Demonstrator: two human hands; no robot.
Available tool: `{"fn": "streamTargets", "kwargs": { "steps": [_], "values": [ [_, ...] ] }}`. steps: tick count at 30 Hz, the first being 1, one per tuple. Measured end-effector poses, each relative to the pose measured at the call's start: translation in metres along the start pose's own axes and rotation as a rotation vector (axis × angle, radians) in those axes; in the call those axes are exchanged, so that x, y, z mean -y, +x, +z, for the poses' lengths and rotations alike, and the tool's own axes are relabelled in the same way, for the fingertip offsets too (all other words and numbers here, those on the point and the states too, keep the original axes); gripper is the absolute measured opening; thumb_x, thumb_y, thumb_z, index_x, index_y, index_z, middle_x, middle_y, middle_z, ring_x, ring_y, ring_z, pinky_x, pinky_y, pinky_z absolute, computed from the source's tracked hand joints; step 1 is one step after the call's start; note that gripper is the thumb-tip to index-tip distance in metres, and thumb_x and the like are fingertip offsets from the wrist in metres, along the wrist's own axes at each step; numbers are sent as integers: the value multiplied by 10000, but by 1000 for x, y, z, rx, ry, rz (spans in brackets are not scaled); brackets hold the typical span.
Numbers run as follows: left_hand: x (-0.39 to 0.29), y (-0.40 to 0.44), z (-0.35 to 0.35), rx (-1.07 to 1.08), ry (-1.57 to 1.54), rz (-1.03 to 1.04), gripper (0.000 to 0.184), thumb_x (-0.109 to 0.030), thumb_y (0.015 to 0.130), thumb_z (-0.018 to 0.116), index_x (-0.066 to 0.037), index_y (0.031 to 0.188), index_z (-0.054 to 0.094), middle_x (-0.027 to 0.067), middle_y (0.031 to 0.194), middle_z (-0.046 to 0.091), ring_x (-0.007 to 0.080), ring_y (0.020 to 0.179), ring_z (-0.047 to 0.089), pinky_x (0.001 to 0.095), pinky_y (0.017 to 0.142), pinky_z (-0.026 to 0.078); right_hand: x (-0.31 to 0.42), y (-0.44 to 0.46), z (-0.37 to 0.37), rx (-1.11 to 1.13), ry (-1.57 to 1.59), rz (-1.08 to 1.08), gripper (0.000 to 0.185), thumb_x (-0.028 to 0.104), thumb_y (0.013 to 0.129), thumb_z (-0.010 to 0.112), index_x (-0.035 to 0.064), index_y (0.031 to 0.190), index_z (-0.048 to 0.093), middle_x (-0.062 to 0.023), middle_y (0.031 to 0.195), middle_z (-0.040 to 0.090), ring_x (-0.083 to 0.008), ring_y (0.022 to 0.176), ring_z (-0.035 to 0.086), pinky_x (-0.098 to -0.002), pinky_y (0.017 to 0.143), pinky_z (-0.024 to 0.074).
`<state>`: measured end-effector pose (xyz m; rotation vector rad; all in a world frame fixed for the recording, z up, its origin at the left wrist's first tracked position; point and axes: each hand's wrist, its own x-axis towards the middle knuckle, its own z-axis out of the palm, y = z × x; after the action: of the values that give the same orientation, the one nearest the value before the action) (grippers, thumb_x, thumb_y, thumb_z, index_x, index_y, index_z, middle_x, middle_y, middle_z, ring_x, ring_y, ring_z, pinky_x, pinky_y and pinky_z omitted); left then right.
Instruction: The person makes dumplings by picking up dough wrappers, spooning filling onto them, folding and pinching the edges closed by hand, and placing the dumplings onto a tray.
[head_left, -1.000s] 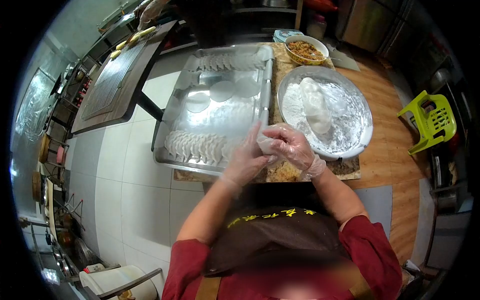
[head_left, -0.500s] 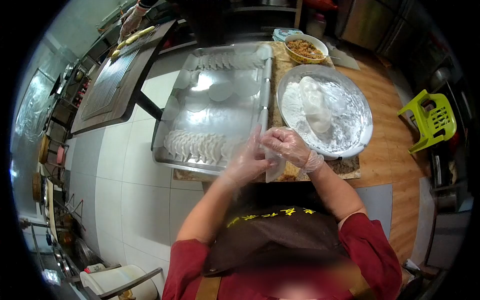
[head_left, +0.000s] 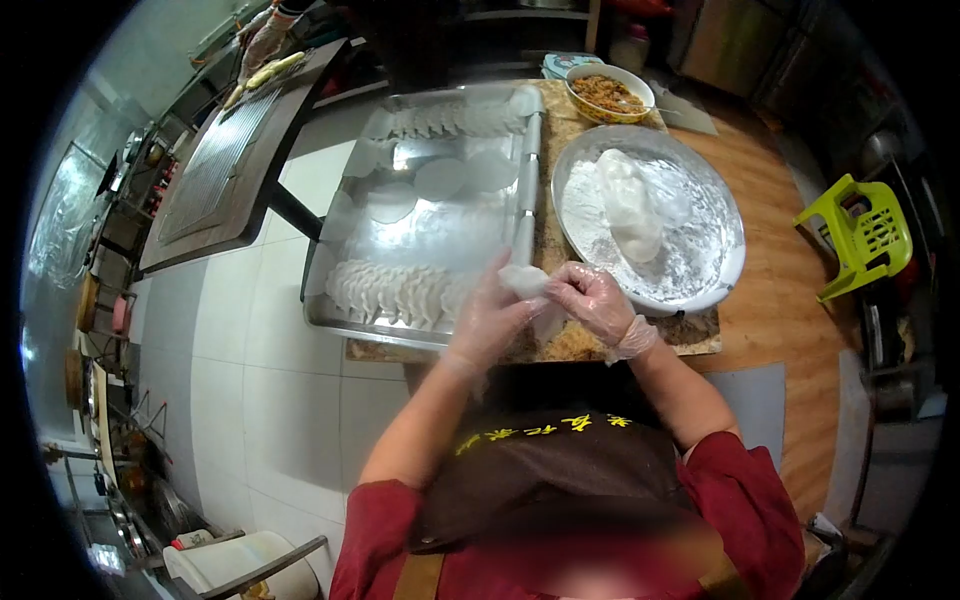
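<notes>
A pale dumpling [head_left: 523, 280] is between my gloved hands, over the near right corner of a metal tray [head_left: 440, 235]. My left hand [head_left: 488, 318] cradles it, fingers pointing up and thumb toward the right. The fingertips of my right hand [head_left: 594, 303] pinch its right end. On the tray, close to my left hand, lies a row of pleated white dumplings [head_left: 388, 292]; another row [head_left: 430, 122] runs along the far side. Several thin round wrappers [head_left: 440, 180] rest on the metal behind the middle.
Right of the tray, a wide basin [head_left: 735, 245] holds white flour and a lump of dough [head_left: 630, 210]. Behind it stands a bowl of brown filling [head_left: 607, 92] with a spoon. A green stool [head_left: 865, 238] is at right. Another person's gloved hand [head_left: 265, 45] is at a far-left table.
The dumpling has risen into view above my left thumb, and my right fingers have shifted down and right along it. The other person's hand has moved slightly at the far table.
</notes>
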<state>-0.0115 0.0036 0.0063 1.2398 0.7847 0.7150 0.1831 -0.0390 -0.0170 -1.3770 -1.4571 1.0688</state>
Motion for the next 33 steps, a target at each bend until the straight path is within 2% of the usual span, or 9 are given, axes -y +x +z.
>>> {"fn": "streamTargets", "kwargs": {
  "steps": [2,6,8,12,16,17,27,30,33],
  "values": [
    [11,6,-1,-14,-70,69,733,4,813,692,61,1421,288,140,1126,615,206,995,621,325,873,512,1,-3,5,-22,-41,25,229,209,932,636,25,1064,604,11,882,579,-49,768,488,-205,677,424],
    [11,9,0,-74,-155,82,615,21,822,676,49,1364,387,110,1131,617,195,1008,616,309,865,516,2,-1,7,-209,364,-95,175,169,938,611,5,996,594,4,817,598,-66,713,540,-223,639,463],
    [15,11,0,-101,-339,148,506,27,842,653,23,1308,457,89,1126,619,189,1025,609,304,845,528,4,-7,-5,131,274,38,176,173,941,609,2,982,615,-12,801,602,-78,696,545,-235,623,466],
    [12,9,0,-74,-431,126,489,15,856,644,1,1309,461,92,1128,617,190,1040,604,318,826,544,4,-12,4,11,216,-19,207,204,944,606,10,886,644,-9,728,592,-78,653,533,-236,603,458],
    [12,12,-1,-130,-466,94,504,3,860,644,-21,1323,447,106,1159,597,216,1033,611,342,823,556,21,-13,2,141,436,121,187,181,942,604,2,908,644,-12,747,597,-84,668,537,-242,613,460],
    [12,13,0,-156,-464,78,513,0,859,646,-25,1328,440,109,1168,590,220,1029,614,344,826,557,15,-12,-2,182,170,20,171,162,930,610,-5,924,645,-22,768,601,-89,686,548,-245,629,469],
    [7,14,-3,-165,-468,-19,552,9,881,622,-54,1380,394,108,1188,574,224,1046,602,370,886,538,3,-11,1,141,239,49,157,121,927,601,-22,974,644,-35,813,624,-101,733,580,-263,661,487],
    [9,15,-6,-190,-429,-38,554,2,885,620,-58,1384,387,95,1182,572,215,1031,602,369,873,540,-5,-8,-2,133,145,-131,191,146,944,595,-22,1018,648,-36,853,637,-102,747,583,-263,678,492],
    [8,14,-5,-132,-515,4,543,-7,888,619,-63,1380,395,81,1170,572,209,1025,600,363,861,539,-7,-9,-7,54,383,-20,265,197,949,611,-36,1071,642,-47,889,651,-103,781,591,-255,699,499]
  ]
}}
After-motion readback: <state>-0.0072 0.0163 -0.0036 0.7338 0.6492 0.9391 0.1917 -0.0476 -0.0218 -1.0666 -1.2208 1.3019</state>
